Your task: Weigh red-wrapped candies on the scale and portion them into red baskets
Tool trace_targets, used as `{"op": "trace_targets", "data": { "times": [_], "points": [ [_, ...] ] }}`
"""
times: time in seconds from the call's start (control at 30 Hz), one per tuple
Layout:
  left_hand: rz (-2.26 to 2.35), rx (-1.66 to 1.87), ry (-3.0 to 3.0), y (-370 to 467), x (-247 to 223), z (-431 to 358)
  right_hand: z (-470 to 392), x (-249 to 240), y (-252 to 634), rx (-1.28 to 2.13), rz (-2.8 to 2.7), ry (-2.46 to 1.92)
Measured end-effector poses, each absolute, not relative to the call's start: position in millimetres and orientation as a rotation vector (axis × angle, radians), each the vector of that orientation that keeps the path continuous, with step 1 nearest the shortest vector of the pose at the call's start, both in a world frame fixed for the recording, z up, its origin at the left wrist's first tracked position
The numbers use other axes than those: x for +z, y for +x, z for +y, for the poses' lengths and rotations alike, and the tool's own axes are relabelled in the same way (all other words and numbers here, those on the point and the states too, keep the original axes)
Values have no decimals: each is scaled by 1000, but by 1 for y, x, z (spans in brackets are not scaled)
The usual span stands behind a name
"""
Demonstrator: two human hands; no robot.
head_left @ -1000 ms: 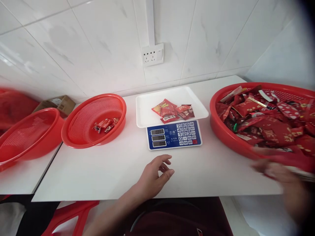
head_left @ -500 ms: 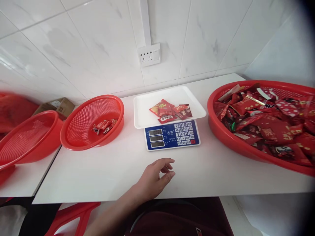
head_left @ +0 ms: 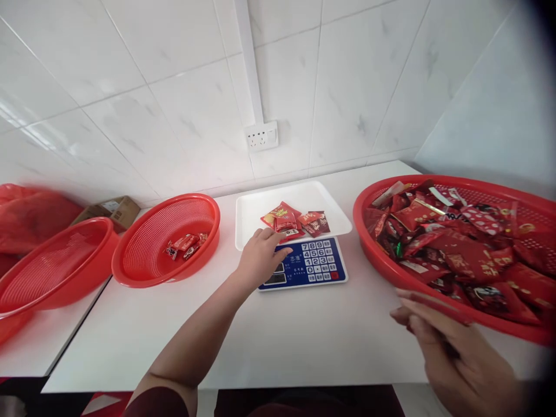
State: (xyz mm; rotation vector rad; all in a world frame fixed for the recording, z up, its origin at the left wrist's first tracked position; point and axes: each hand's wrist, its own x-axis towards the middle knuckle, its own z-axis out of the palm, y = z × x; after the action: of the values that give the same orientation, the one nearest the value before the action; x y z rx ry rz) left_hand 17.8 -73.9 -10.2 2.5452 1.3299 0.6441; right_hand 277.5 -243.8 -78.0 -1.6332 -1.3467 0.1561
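Nearest the viewer, the right hand [head_left: 464,359] was raised at the front rim of the large red basket, its fingers bent; motion blur was heavy there, and whether it gripped anything could not be told. The left arm, in a maroon sleeve [head_left: 158,402], extended forward over the white counter [head_left: 304,341]. The left hand [head_left: 259,258] was found loosely spread, thumb apart from the index finger and nothing visible between them, above the left part of the blue-faced scale [head_left: 299,269]. It covered part of the display; the number keys were in plain view. The large red basket [head_left: 376,263], on the right, was heaped with wrapped packets [head_left: 460,249], mostly red. On the left stood a red perforated basket [head_left: 143,237], tilted, holding a few small wrapped pieces [head_left: 186,242]. Another red basket [head_left: 61,249] stood farther left. The scale's white tray [head_left: 247,214] carried a small group of red packets [head_left: 284,215] along its front edge, just beyond the left fingertips. Behind the baskets on the left were a carton [head_left: 124,213] and a red bag [head_left: 41,217]. A socket plate [head_left: 262,136] was fixed to the tiled wall [head_left: 191,104] behind.
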Motion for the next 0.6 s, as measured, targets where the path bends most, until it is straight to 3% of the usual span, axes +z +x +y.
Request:
{"op": "trace_targets", "data": {
  "times": [0.17,0.33,0.6],
  "points": [
    [1459,396,2800,32,-11,-58,-244,-68,250,216,-1502,-1512],
    [1509,361,2800,32,-15,-57,-245,-72,258,276,-1481,-1513],
    [1349,857,2784,11,0,-102,-239,-70,238,414,-1388,-1600]
  ]
}}
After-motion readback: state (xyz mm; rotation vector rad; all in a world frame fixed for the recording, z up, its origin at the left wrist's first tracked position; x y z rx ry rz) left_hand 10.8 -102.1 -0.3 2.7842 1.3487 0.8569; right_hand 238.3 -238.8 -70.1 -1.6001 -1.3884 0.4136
